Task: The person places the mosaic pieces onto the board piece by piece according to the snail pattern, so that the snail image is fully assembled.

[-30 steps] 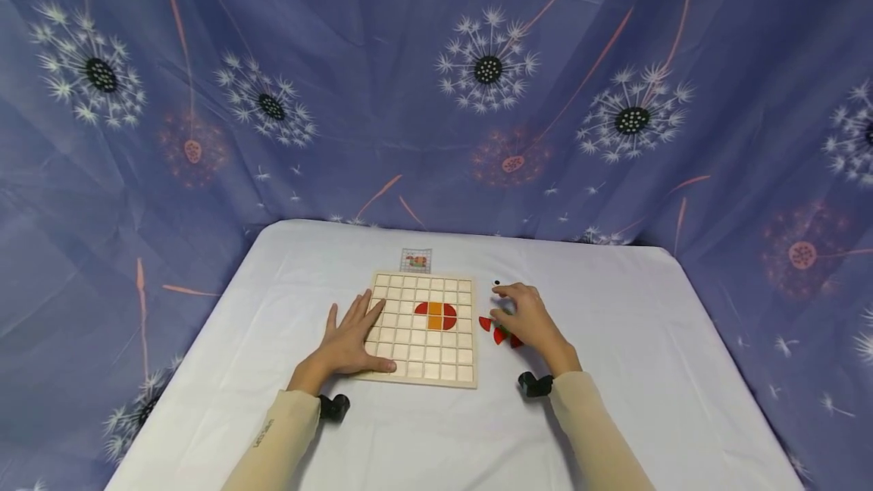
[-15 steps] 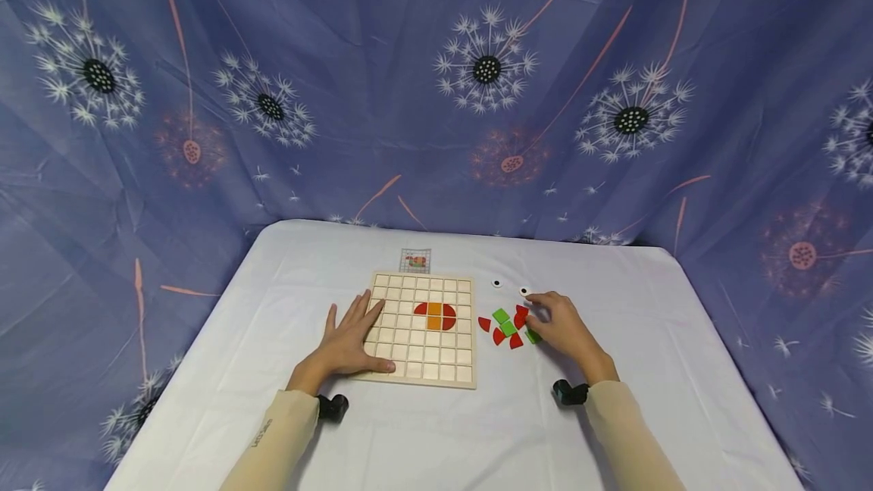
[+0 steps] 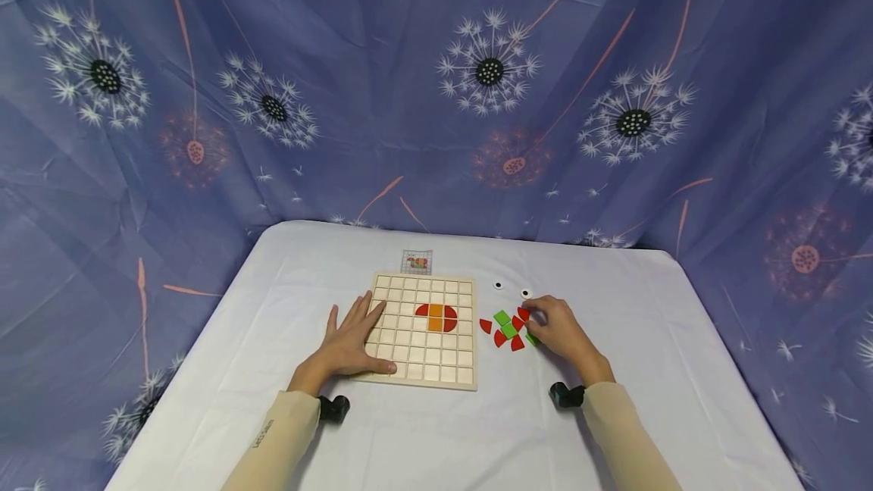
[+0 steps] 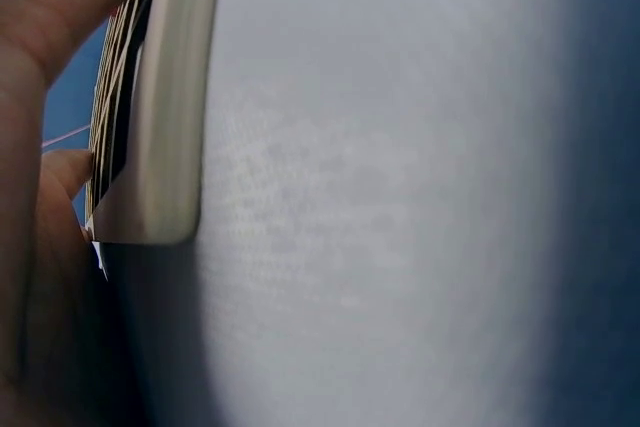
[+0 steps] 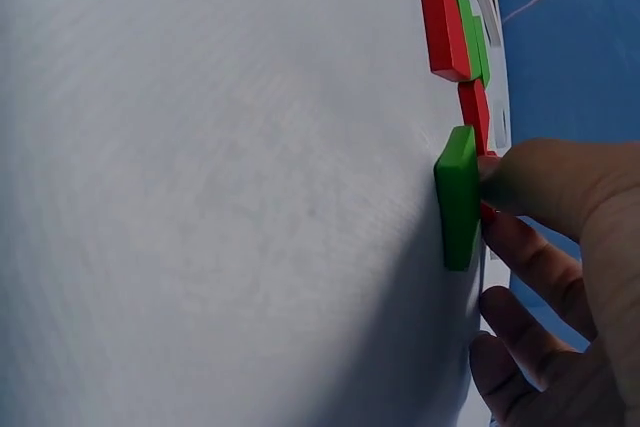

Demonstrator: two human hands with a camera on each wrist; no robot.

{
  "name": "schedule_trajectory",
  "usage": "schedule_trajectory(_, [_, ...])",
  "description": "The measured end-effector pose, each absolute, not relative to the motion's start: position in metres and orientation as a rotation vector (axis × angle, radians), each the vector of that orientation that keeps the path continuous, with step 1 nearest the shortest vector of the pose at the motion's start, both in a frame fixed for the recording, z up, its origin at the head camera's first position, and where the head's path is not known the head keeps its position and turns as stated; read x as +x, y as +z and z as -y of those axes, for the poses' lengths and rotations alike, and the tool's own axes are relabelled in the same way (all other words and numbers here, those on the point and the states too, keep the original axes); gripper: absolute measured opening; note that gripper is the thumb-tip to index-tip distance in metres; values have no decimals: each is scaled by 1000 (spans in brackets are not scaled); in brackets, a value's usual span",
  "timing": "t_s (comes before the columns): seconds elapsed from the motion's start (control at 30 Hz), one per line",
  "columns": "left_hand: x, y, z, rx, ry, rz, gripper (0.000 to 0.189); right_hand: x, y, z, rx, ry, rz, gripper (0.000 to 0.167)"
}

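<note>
Left hand (image 3: 348, 343) spread on a gridded board, right hand (image 3: 555, 328) pinching a red quarter-round piece.
Nearest on the white table (image 3: 416, 445), pale sleeves (image 3: 273, 442) reach in, a black wrist camera (image 3: 334, 408) at the left cuff and another at the right. The left hand, fingers apart, rests over the near left corner of the board (image 3: 423, 383). To the right of the board's right edge, the right thumb and forefinger close on the red piece (image 3: 523, 313), a green square (image 5: 458, 202) just beside the thumb; more red and green pieces (image 3: 509, 330) lie alongside. Orange squares (image 3: 435, 317) sit between red pieces on the board. Farther, two eye discs (image 3: 499, 285) lie apart; a picture card (image 3: 417, 261) lies at the board's far edge, towards the table's far edge.
</note>
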State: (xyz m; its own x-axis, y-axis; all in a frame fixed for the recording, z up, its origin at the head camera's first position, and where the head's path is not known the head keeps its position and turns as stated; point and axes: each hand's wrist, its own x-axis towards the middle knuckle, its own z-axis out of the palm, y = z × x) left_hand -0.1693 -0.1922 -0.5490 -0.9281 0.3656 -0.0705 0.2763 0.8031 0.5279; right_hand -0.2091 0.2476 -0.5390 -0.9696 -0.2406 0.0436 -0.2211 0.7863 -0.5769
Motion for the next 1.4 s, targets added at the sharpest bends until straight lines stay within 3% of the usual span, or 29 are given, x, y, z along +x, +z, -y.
schedule_trajectory(0.7, [-169,-541,190,485,689,-2816,130,-213,-532,-231,-373,-979,-2966,29])
schedule_trajectory(1.4, [-168,-544,191,508,720,-2833,131,-212,-520,-132,-596,-1043,-2857,29])
